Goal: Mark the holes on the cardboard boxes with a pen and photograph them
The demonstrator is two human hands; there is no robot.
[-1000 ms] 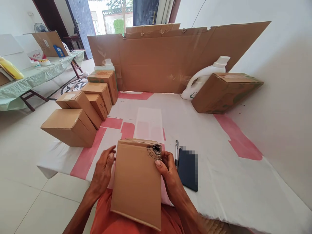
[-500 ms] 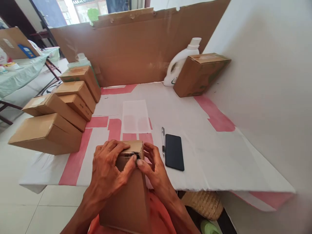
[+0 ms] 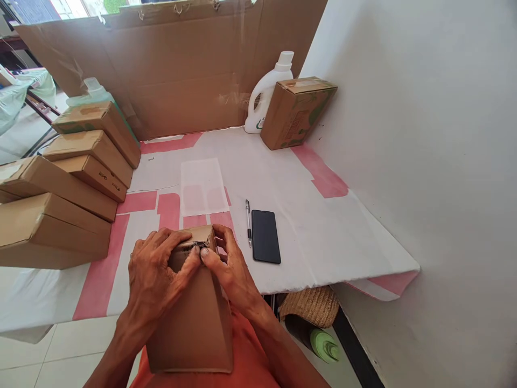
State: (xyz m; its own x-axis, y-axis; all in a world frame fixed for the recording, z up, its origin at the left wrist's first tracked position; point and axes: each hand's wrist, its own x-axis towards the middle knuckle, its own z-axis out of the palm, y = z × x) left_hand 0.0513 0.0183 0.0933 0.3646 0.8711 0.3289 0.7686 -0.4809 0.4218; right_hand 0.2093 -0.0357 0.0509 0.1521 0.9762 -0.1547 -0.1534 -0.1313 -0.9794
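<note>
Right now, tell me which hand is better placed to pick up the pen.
Right. The right hand is on the cardboard box's pen-side edge, and the pen lies just beyond it. The left hand would have to cross over.

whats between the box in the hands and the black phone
A pen lies between the cardboard box and the phone, beside the phone, in the head view.

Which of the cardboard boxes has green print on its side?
The box at the far right, beside the white jug; the stacked boxes on the left look mostly plain brown.
</note>
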